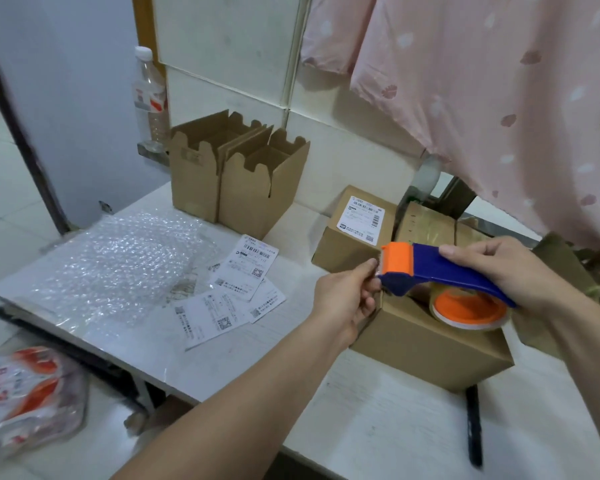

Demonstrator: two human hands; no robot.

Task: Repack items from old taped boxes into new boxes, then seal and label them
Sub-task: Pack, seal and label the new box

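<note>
My right hand [499, 271] grips the stiff tape dispenser [426, 268] by its handle while my left hand [343, 299] pinches its flimsy, sticky tape [465, 323].

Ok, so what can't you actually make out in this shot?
Head view:
Print on the loose labels: too small, blurred.
Top seam of the near box: hidden by the tape dispenser.
Tape's free end: covered by the left grip.
Inside the open boxes: hidden by their walls.
Red-and-white bag: blurred, cut by the left edge.
</note>
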